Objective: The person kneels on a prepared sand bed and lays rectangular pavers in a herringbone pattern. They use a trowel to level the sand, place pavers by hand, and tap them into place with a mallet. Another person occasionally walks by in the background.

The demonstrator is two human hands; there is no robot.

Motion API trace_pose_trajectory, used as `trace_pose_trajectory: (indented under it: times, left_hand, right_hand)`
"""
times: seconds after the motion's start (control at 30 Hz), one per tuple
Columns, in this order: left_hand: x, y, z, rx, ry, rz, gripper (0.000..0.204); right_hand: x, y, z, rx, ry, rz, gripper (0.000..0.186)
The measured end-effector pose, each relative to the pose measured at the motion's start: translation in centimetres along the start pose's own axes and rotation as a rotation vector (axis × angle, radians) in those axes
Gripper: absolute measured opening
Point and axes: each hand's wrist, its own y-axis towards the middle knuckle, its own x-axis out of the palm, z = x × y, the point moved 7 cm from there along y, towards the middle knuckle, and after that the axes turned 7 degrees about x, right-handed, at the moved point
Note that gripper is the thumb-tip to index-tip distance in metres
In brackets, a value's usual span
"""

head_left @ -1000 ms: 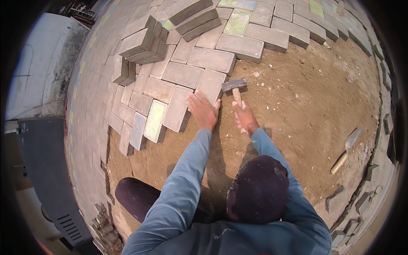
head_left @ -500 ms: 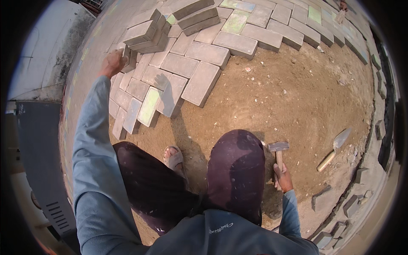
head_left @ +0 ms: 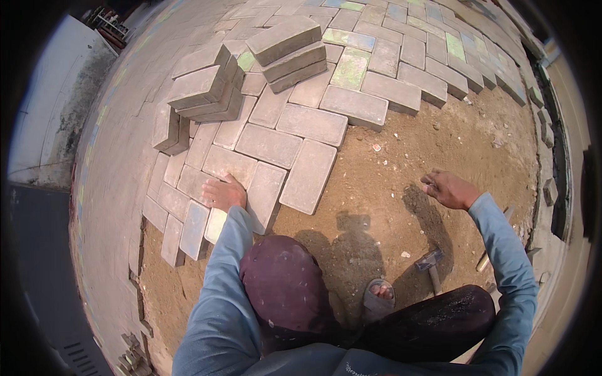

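My left hand [head_left: 224,193] lies open, fingers spread, on a grey rectangular paver [head_left: 229,164] near the edge of the laid paving. Over the bare sand [head_left: 389,188] hangs my right hand [head_left: 450,189], its fingers curled together; whether anything small is between them is hidden. A hammer [head_left: 430,260] with a wooden handle rests on the sand beside my foot, its handle end covered by my leg. My right forearm mostly covers the trowel; part of its wooden handle [head_left: 483,262] shows.
Stacked loose pavers [head_left: 288,56] stand on the laid surface, with another stack [head_left: 204,88] to their left and a paver on edge [head_left: 169,131] nearby. A stepped paver edge borders the sand. Broken kerb pieces [head_left: 550,191] line a gap at right.
My left hand has left the stacked pavers and come down onto the laid ones. My right hand has let go of the hammer and moved forward. My body and legs have shifted.
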Motion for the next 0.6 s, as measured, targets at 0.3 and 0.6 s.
trace_pose_trajectory:
  times: [0.3,0.6]
  left_hand:
    - [-0.1,-0.9,0.4,-0.029,0.062,-0.012,0.075]
    - [-0.2,-0.4,0.1,-0.045,0.18,0.003,0.074]
  right_hand:
    - [4.5,24.7,-7.5,0.088,-0.219,0.611,0.03]
    - [2.7,14.3,5.2,1.052,-0.27,0.564,0.031]
